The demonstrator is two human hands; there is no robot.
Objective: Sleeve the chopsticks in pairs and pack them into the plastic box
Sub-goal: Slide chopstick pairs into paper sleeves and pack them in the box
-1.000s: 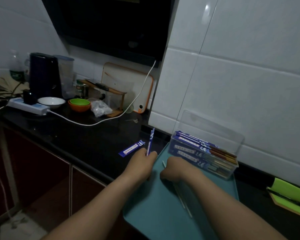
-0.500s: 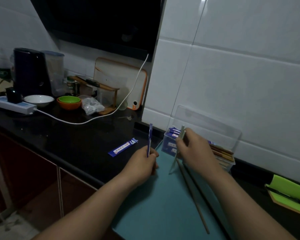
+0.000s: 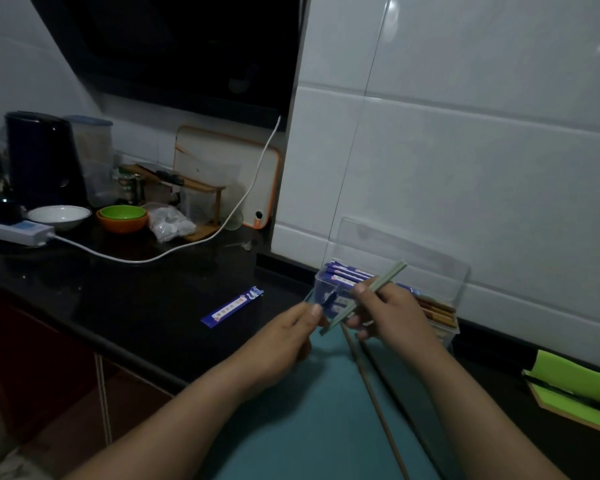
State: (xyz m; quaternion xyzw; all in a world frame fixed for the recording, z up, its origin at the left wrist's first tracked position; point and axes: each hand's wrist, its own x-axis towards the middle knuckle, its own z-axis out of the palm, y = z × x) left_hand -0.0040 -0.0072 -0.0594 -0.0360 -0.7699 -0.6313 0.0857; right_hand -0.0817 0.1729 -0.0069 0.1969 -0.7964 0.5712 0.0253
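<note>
- Plastic box (image 3: 459, 285) by the wall, lid open, part full of sleeved pairs (image 3: 347, 273).
- Right hand (image 3: 392, 317) grips pale-green chopsticks (image 3: 392, 273), lower ends near the blue sleeve (image 3: 329, 299).
- Left hand (image 3: 284, 337) pinches blue sleeve; pair not yet in.
- Loose chopsticks (image 3: 371, 386) on teal mat (image 3: 309, 427), spare sleeve (image 3: 232, 306) on counter: left to do.

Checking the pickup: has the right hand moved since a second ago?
Yes. The right hand rose off the teal mat to in front of the plastic box, gripping pale chopsticks.

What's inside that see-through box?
The box holds chopsticks in blue sleeves, brown ends poking out. The right hand covers its middle, so the count and bottom are hidden.
</note>
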